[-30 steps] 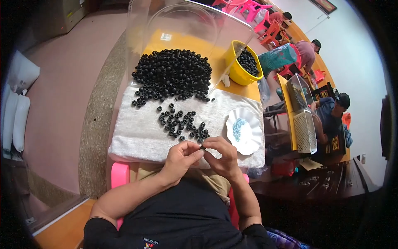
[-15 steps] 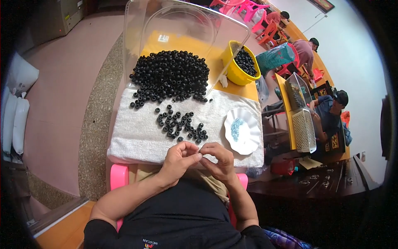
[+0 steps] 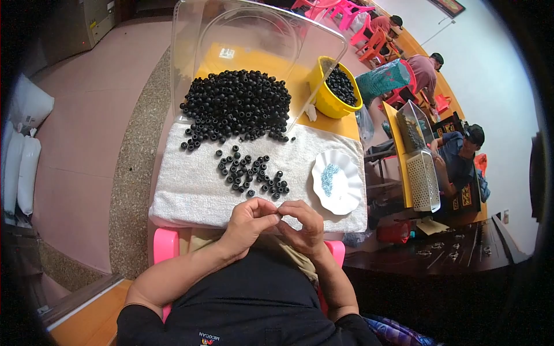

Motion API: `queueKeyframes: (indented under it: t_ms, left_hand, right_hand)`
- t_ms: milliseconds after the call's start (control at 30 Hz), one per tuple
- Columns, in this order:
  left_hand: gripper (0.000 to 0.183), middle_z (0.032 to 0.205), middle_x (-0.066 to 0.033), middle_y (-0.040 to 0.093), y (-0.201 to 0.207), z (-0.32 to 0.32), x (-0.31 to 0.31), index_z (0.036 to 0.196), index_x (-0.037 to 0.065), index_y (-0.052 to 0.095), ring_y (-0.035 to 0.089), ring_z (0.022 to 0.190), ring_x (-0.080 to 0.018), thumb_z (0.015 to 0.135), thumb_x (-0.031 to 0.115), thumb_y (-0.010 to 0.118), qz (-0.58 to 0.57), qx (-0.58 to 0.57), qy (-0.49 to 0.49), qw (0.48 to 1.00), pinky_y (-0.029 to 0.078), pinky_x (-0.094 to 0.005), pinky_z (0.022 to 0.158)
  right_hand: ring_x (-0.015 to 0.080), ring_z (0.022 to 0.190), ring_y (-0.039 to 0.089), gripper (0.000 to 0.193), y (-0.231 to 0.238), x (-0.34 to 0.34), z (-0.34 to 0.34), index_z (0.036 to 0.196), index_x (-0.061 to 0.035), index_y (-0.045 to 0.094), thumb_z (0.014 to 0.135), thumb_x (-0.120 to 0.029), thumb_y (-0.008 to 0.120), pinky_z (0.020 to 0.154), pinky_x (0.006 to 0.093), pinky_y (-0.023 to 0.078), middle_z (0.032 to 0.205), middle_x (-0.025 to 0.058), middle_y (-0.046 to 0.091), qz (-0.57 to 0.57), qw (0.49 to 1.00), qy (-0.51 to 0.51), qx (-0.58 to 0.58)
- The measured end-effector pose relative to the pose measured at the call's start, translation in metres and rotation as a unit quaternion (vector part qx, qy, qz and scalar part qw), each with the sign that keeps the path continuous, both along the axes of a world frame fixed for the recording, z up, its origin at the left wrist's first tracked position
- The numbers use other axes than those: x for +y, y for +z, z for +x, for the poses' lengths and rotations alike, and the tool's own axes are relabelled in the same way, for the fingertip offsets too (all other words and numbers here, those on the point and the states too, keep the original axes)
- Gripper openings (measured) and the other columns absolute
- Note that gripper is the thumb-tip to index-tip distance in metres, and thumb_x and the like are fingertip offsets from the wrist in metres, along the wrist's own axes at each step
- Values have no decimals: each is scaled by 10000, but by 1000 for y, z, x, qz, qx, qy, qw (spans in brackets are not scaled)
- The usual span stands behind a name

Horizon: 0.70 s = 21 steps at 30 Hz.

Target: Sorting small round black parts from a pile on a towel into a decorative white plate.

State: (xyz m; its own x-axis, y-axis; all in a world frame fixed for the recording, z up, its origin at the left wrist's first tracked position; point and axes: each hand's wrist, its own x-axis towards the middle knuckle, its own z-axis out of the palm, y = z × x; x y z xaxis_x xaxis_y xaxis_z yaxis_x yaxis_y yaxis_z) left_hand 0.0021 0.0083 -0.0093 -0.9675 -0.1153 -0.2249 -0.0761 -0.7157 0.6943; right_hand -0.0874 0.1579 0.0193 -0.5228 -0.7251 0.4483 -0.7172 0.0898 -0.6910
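Note:
At the near edge of the white towel (image 3: 184, 199), my left hand (image 3: 248, 225) and my right hand (image 3: 307, 226) meet fingertip to fingertip. Both are closed in a pinch; whatever lies between the fingertips is too small and covered to name. Just beyond them a loose group of round black beads with holes (image 3: 248, 173) is scattered on the towel. A larger heap of the same black beads (image 3: 236, 104) spreads from the clear plastic bin (image 3: 179, 63) onto the towel. To the right, a white scalloped dish (image 3: 348, 193) holds tiny pale-blue pieces (image 3: 330, 180).
A yellow tub (image 3: 334, 106) of small black pieces stands beside the bin. Farther right, a person (image 3: 459, 155) sits near a white perforated basket (image 3: 424, 181); others sit along the wall. White sacks (image 3: 27, 173) stand on the floor at left.
My hands stay joined at the same spot, with only slight shifts of the right fingers and wrist. The beads and the dish look unmoved.

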Motion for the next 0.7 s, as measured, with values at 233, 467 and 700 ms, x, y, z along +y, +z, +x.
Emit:
queueKeyframes:
  t_ms: [233,467,700]
  left_hand:
    - [180,895,-42,639,1,0,0,986,21,579,589,765,-76,843,35,688,-4,-19,5,1000,497,-218,684]
    - [196,883,-37,633,3,0,0,991,25,570,579,743,-74,841,46,695,6,-26,0,1000,489,-213,667]
    - [183,876,-29,631,3,0,-1,975,34,577,575,737,-68,843,58,702,6,-28,-3,1000,481,-207,659]
  right_hand:
    - [269,845,658,399,-1,0,0,1043,-35,640,674,67,754,720,333,516,957,115,680,-18,999,3,40]
    - [274,818,657,406,-2,2,3,1053,-21,626,679,66,757,697,333,526,958,140,666,-15,999,-19,38]
    - [282,807,653,401,3,1,6,1043,-20,620,677,76,753,694,337,527,946,148,662,-8,997,-41,66]
